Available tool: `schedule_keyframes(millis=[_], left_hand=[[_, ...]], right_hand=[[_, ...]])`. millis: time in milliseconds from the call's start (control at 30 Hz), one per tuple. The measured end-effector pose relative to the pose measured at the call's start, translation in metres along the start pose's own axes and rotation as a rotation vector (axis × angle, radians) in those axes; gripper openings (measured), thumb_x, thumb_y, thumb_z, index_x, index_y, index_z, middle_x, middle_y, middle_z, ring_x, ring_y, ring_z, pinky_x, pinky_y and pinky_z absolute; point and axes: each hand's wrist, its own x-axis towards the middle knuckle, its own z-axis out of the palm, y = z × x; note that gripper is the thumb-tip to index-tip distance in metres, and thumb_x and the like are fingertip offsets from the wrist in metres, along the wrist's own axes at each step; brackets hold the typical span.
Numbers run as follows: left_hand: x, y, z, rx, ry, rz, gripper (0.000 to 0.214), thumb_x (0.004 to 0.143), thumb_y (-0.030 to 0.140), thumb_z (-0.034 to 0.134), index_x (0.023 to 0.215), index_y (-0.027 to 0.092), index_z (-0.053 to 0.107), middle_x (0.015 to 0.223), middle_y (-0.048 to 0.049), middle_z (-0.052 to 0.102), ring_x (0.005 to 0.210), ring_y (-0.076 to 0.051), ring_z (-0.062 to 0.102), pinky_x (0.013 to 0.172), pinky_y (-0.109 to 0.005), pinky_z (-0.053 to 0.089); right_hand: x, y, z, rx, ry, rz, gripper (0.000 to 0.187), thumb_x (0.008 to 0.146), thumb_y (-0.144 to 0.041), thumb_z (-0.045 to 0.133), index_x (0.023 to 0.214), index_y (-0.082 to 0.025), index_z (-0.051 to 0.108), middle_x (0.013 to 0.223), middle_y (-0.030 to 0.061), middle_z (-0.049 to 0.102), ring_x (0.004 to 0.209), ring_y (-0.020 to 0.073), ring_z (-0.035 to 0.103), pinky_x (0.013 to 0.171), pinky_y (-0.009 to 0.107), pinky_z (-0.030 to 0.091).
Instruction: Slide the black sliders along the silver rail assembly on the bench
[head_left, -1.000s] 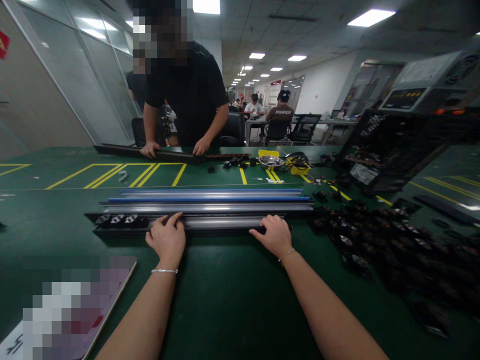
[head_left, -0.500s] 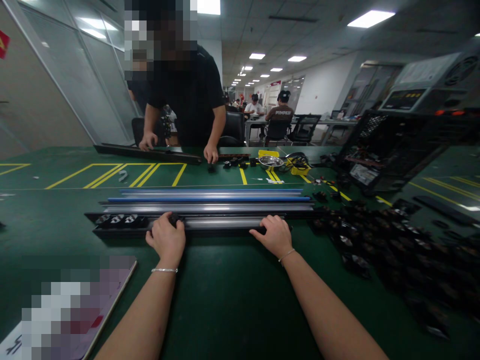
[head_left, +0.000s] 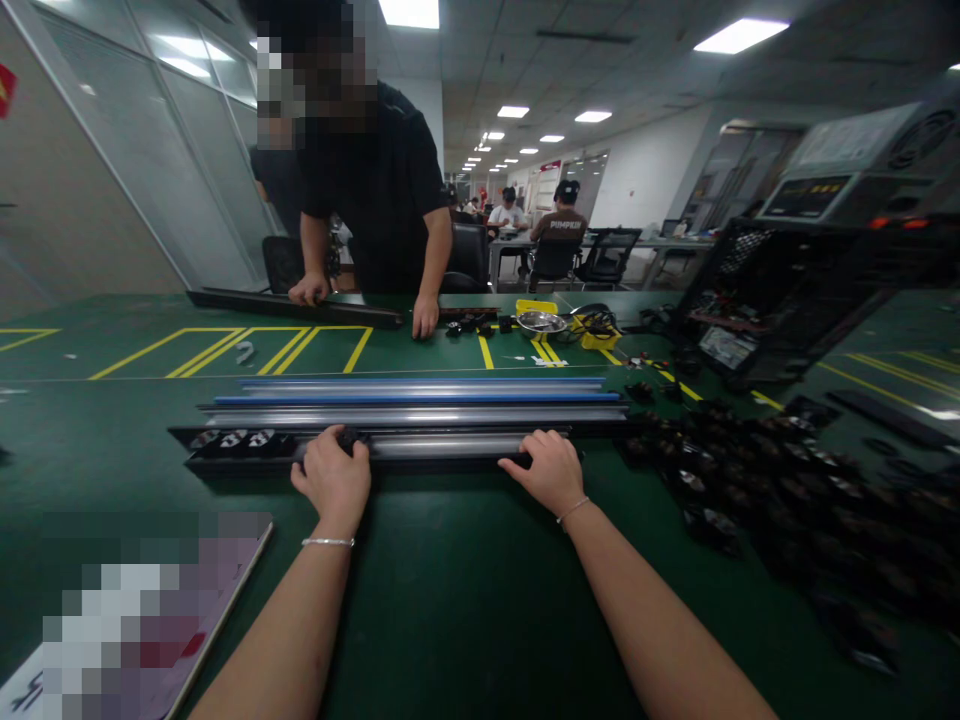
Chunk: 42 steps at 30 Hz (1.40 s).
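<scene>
A long black rail (head_left: 450, 447) with a shiny silver channel lies crosswise in front of me. Several black parts with silver lens-like faces (head_left: 259, 440) sit in its left end. My left hand (head_left: 335, 470) is closed over the rail just right of them, gripping a small black part (head_left: 351, 437) in the channel; its fingertips are partly hidden. Toward the rail's right end, my right hand (head_left: 551, 468) is closed around it, thumb on the near edge and fingers over the top. Behind lie another black rail (head_left: 487, 415) and a blue-edged silver rail (head_left: 420, 397).
A dark heap of black parts (head_left: 750, 480) spreads over the right side. An open computer case (head_left: 757, 300) stands behind it. Across the green table (head_left: 465, 600), a person (head_left: 375, 190) handles a black rail (head_left: 262, 303). A metal bowl (head_left: 541, 322) and a pinkish board (head_left: 225, 580) also lie here.
My hands and the rails hold almost still. Across the table, the person's hand on the black rail has shifted to the right, and their other hand has come slightly lower.
</scene>
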Motion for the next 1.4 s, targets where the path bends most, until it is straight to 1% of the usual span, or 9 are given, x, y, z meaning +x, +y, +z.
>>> schedule_keyframes(millis=[500,767,1033,1167,1400], left_hand=[[-0.0011,0.0025,-0.0034,-0.013,-0.023,-0.009,0.038,0.081,0.031,0.045,0.115,0.016,0.053,0.108,-0.0133,0.059,0.108,-0.028,0.052,0.103,-0.052,0.027],[-0.0003,0.0001,0.0006,-0.041,-0.019,-0.006,0.036,0.081,0.032,0.046,0.115,0.018,0.051,0.110,-0.0119,0.059,0.110,-0.027,0.051,0.103,-0.052,0.024],[-0.0019,0.0002,0.0026,-0.083,-0.006,0.026,0.036,0.080,0.031,0.048,0.113,0.017,0.052,0.112,-0.0112,0.060,0.111,-0.026,0.052,0.106,-0.054,0.020],[-0.0022,-0.0001,0.0042,-0.090,0.008,0.047,0.036,0.079,0.031,0.049,0.111,0.016,0.053,0.112,-0.0111,0.061,0.111,-0.026,0.052,0.107,-0.053,0.019],[-0.0029,0.0023,0.0039,-0.088,-0.010,0.043,0.035,0.078,0.032,0.050,0.111,0.018,0.052,0.113,-0.0100,0.061,0.112,-0.025,0.052,0.108,-0.051,0.017]], right_hand=[[-0.0003,0.0004,0.0004,-0.001,-0.010,-0.001,0.040,0.079,-0.060,0.053,0.071,-0.020,0.057,0.080,0.0036,0.059,0.080,0.0189,0.047,0.069,0.031,0.028],[-0.0004,-0.0005,-0.0013,-0.009,-0.013,0.003,0.040,0.079,-0.060,0.052,0.071,-0.021,0.057,0.080,0.0039,0.059,0.080,0.0188,0.048,0.069,0.032,0.029],[-0.0003,-0.0002,-0.0004,-0.002,-0.021,0.007,0.040,0.079,-0.060,0.053,0.073,-0.021,0.058,0.081,0.0034,0.059,0.081,0.0193,0.047,0.070,0.032,0.029],[-0.0004,0.0000,-0.0003,0.000,-0.018,0.006,0.039,0.079,-0.059,0.053,0.072,-0.021,0.058,0.081,0.0037,0.059,0.081,0.0193,0.047,0.070,0.032,0.029],[-0.0003,0.0000,-0.0002,-0.007,-0.013,0.001,0.040,0.079,-0.060,0.052,0.072,-0.021,0.057,0.080,0.0041,0.059,0.081,0.0193,0.048,0.069,0.032,0.029]])
